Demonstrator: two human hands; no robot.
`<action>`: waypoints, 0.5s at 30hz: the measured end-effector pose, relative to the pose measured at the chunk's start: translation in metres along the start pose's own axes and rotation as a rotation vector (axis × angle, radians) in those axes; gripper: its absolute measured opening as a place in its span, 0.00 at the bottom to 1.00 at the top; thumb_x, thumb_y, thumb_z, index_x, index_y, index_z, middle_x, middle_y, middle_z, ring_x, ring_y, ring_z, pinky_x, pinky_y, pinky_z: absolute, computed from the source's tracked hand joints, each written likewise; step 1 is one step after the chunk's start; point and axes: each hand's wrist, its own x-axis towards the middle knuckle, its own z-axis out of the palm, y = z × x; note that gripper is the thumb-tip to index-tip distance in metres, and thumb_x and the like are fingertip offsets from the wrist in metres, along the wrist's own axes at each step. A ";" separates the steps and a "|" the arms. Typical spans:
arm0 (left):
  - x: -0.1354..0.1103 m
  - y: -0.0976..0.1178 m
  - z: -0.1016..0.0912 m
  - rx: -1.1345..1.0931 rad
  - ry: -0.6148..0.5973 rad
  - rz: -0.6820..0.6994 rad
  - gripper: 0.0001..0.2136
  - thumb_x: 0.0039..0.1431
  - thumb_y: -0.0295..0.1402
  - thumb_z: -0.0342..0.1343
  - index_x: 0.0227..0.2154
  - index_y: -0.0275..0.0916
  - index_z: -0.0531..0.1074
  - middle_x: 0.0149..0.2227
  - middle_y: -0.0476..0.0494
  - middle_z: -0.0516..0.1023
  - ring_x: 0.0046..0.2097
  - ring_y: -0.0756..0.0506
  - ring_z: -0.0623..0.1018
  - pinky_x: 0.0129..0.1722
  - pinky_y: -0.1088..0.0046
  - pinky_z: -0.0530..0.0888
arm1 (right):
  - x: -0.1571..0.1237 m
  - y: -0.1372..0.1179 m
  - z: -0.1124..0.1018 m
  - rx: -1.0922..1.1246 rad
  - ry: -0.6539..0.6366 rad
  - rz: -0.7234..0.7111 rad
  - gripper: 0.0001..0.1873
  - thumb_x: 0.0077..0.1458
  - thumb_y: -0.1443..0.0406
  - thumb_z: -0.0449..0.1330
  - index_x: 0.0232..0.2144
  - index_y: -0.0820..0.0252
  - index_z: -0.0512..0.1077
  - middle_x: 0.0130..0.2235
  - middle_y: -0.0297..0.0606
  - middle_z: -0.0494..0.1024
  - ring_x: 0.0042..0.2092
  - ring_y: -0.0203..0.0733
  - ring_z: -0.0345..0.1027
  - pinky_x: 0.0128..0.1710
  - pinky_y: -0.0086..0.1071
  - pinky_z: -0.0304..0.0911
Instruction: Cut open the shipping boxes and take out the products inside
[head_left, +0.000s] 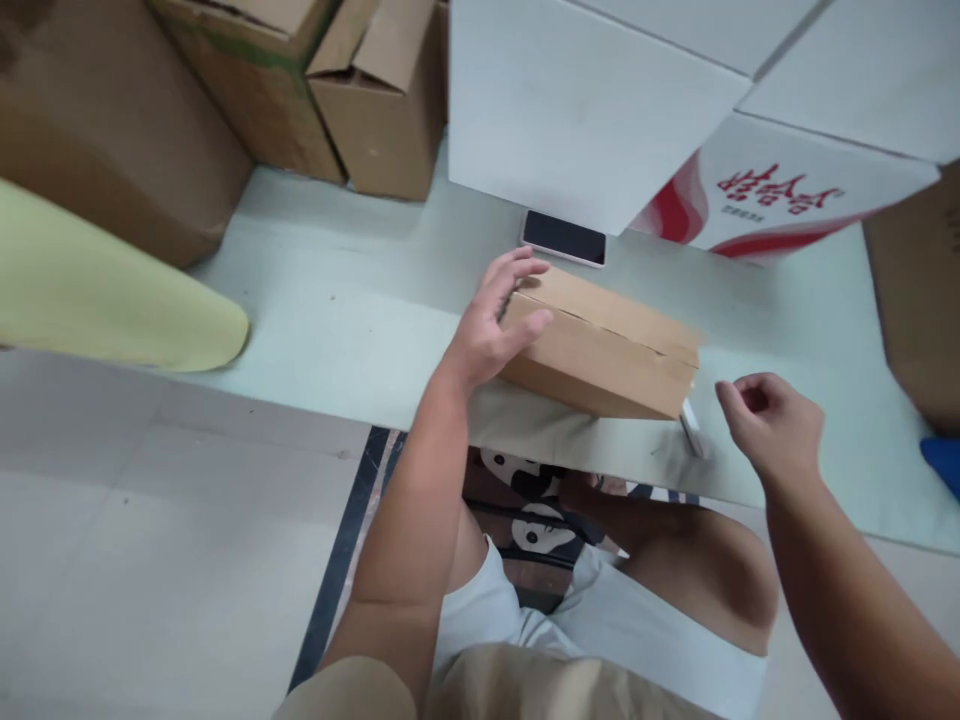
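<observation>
- My left hand (pixel 491 320) clasps the left end of the small cardboard box (pixel 607 350): fingers spread over the top, thumb on the near face.
- My right hand (pixel 772 425) hangs just off the box's right end, fingers half curled, with nothing in it that I can see and touching nothing.
- The box lies flat near the front edge of the desk (pixel 337 300), above my knees.
- By my reading, I am steadying the box, not lifting it.
- Any further handling calls for the right hand to close the gap to the free end while the left keeps its hold.
- A small white object (pixel 691 428) lies at the box's near right corner; it is too blurred to tell what it is.
- The box's flaps lie shut, so its contents are hidden.
- The brown carton (pixel 375 100) at the back has its flaps raised, but I cannot see into it.
- A phone (pixel 564 238) lies flat behind the box, against a large white carton (pixel 585 100).
</observation>
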 end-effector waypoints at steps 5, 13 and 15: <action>0.011 -0.028 -0.005 -0.245 -0.040 0.011 0.32 0.55 0.62 0.62 0.58 0.54 0.73 0.70 0.45 0.68 0.71 0.31 0.67 0.66 0.54 0.71 | 0.014 0.017 0.014 -0.250 -0.267 0.103 0.23 0.51 0.44 0.58 0.37 0.55 0.71 0.40 0.46 0.81 0.40 0.55 0.73 0.35 0.42 0.62; 0.014 -0.022 0.013 -0.152 -0.188 -0.041 0.37 0.51 0.60 0.67 0.63 0.60 0.66 0.61 0.44 0.75 0.59 0.36 0.78 0.55 0.60 0.78 | 0.013 0.036 0.020 -0.421 -0.314 0.012 0.12 0.60 0.56 0.55 0.35 0.57 0.74 0.37 0.48 0.81 0.35 0.49 0.71 0.30 0.37 0.53; 0.013 -0.017 0.021 -0.032 -0.227 -0.021 0.38 0.51 0.60 0.67 0.63 0.58 0.66 0.58 0.43 0.75 0.56 0.37 0.79 0.53 0.61 0.78 | 0.009 0.037 0.017 -0.275 -0.183 0.018 0.09 0.58 0.59 0.59 0.34 0.57 0.74 0.33 0.46 0.80 0.33 0.47 0.71 0.32 0.37 0.54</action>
